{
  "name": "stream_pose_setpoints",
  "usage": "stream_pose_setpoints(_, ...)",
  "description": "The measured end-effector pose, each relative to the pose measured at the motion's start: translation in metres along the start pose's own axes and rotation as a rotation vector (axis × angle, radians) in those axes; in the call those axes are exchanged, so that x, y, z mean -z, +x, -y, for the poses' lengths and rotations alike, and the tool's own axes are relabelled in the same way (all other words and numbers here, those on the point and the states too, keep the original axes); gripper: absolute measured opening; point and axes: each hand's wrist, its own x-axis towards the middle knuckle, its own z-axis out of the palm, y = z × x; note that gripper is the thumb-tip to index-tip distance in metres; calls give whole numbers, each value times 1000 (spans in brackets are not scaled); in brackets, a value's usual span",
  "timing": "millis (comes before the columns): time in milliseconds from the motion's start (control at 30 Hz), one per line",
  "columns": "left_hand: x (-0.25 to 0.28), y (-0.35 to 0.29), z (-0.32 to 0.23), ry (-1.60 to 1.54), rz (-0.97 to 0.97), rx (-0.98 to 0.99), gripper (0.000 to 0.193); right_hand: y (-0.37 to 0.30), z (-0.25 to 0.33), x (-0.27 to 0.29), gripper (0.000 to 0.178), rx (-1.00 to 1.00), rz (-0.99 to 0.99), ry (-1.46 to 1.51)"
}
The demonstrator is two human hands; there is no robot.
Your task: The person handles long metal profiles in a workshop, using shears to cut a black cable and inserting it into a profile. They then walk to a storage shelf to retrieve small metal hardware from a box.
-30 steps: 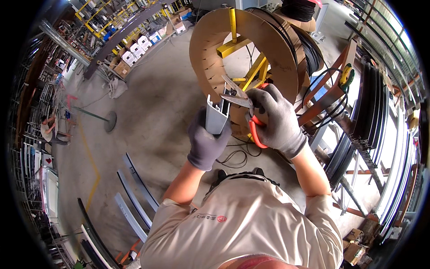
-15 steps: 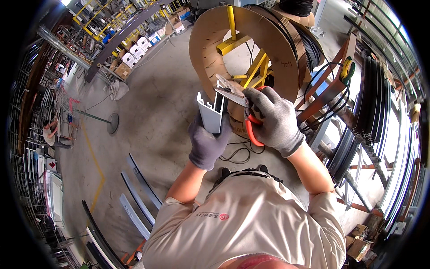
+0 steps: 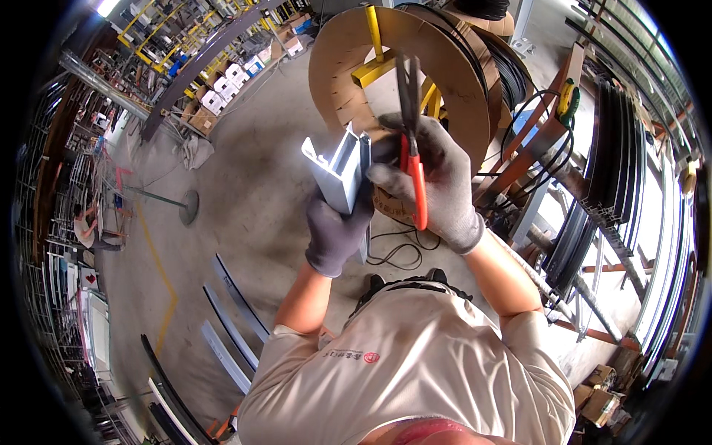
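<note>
Room opens left of profile (image 3: 335, 187); reel (image 3: 458, 81) blocks ahead.

"Top half?"
"They're wearing a beige short-sleeved shirt (image 3: 423, 363); a round red emblem (image 3: 371, 357) and dark lettering (image 3: 343, 354) are sitting on the left chest."
"Next?"
"Left hand (image 3: 336, 228) is wearing a dark purplish-grey glove (image 3: 326, 251), right hand (image 3: 448, 167) a lighter grey one."
"Bottom?"
"Dark shoes (image 3: 377, 282) are showing beyond the shirt."

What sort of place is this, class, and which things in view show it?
Probably a factory or workshop: there is a big cardboard reel, long black strips are stored side by side at the right, and a yellow line marks the floor.
</note>
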Motion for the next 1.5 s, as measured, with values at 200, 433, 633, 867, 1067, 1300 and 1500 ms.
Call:
stream_pose_setpoints(200, -10, 4, -4, -8, -13, -69, 25, 8, 3, -3, 51, 9, -31, -108)
stream_pose_setpoints(433, -2, -9, 46, -118, 311, 165, 23, 58, 16, 1, 40, 295, -202, -184)
stream_pose_setpoints(633, -34, -67, 131, -187, 243, 305, 22, 103, 101, 10, 27, 540, -118, -170)
stream_pose_setpoints(867, -19, -21, 103, -313, -24, 202, 32, 84, 56, 38, 30, 698, -172, -806)
stream_pose_setpoints(1067, 83, 39, 68, -582, -342, 134, 36, -104, -92, 63, 39, -195, 109, -372)
stream_pose_setpoints(1300, 157, 47, 32, -899, -228, 99, 33, -199, -191, 61, 37, -426, 71, -380)
stream_pose_setpoints(1500, 168, 48, 20, -931, -218, 80, 36, -161, -190, 69, 37, -364, -237, -322)
